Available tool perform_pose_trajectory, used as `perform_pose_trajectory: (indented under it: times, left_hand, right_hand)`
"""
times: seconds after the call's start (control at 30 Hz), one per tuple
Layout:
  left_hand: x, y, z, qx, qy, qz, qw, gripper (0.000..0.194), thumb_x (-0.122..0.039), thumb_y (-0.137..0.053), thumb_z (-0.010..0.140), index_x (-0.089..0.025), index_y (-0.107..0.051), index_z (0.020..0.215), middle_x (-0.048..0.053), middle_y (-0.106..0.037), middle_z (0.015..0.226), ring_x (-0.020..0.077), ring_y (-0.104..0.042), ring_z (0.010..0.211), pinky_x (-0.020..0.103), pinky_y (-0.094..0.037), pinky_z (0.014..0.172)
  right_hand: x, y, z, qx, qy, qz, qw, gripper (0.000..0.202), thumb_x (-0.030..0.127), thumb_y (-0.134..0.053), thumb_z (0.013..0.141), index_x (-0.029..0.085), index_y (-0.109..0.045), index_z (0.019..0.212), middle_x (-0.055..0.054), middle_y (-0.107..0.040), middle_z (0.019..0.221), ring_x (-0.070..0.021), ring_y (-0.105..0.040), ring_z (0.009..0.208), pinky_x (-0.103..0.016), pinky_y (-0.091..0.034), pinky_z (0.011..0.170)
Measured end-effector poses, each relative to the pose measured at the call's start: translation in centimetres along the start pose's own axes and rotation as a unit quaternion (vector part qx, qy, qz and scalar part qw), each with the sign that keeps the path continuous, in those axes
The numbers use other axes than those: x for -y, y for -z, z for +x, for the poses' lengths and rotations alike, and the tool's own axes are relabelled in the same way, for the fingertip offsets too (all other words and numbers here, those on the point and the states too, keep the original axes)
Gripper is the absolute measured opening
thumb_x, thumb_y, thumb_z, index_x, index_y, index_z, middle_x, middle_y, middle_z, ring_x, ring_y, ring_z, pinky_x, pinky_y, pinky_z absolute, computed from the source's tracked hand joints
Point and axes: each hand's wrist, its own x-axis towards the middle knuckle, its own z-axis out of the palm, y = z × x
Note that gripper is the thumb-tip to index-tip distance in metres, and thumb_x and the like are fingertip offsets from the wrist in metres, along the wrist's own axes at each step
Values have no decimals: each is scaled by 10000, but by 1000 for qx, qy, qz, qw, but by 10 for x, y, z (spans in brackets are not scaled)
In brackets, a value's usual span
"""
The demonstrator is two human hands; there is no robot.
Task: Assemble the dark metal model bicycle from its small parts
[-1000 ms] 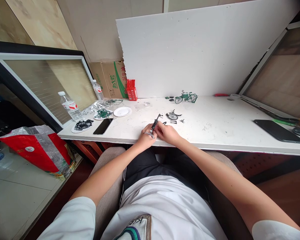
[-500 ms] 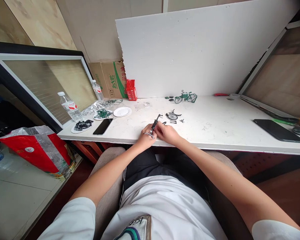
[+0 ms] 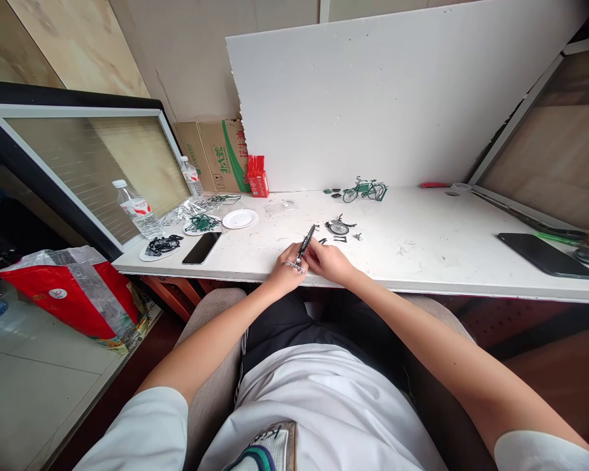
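Note:
Near the table's front edge, my left hand (image 3: 287, 269) and my right hand (image 3: 330, 260) meet around a dark model bicycle part (image 3: 305, 243). Fingers of both hands are closed on it, and it points up and away from me. Its silvery handlebar-like end lies over my left hand. Just beyond my hands are a loose wheel assembly (image 3: 338, 226) and small dark pieces (image 3: 340, 239). Farther back stands a green model bicycle (image 3: 364, 190), with small green pieces (image 3: 332, 192) to its left. My fingertips are too small to make out fully.
To the left are a black phone (image 3: 202, 248), a plate of black parts (image 3: 161, 247), a plate of green parts (image 3: 202, 224), a white plate (image 3: 240, 219) and a water bottle (image 3: 138, 209). A dark tablet-like object (image 3: 547, 256) lies at the right.
The dark part between my hands has turned slightly, so a rounder, wheel-like outline shows at its far end. Both hands remain in nearly the same place.

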Motion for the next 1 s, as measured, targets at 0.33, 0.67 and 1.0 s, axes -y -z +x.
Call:
perform_pose_trajectory:
  times: [0.33, 0.67, 1.0]
  left_hand:
    - [-3, 2, 0, 0, -9, 0, 1000, 291, -32, -528, 841, -202, -603, 1065, 79, -678, 1008, 208, -659, 909, 324, -544, 835]
    - [-2, 2, 0, 5, -1, 1, 1000, 288, -36, -537, 842, -211, -602, 1062, 75, -678, 1018, 207, -661, 921, 326, -545, 847]
    - [-1, 2, 1, 4, 13, -2, 1000, 291, -47, -547, 840, -209, -609, 1075, 72, -685, 1012, 206, -660, 918, 329, -545, 853]
  right_hand:
    - [-1, -1, 0, 7, -1, -3, 1000, 192, 371, -426, 1039, 198, -502, 1074, -49, -696, 756, -197, -590, 579, -276, -295, 559]
    - [-1, 0, 0, 14, -7, -3, 1000, 199, 376, -421, 1041, 199, -506, 1076, -52, -698, 766, -200, -594, 591, -279, -295, 568]
    - [0, 1, 2, 2, -11, -16, 1000, 175, 343, -394, 1072, 212, -507, 1042, -75, -718, 806, -212, -612, 636, -284, -306, 581]
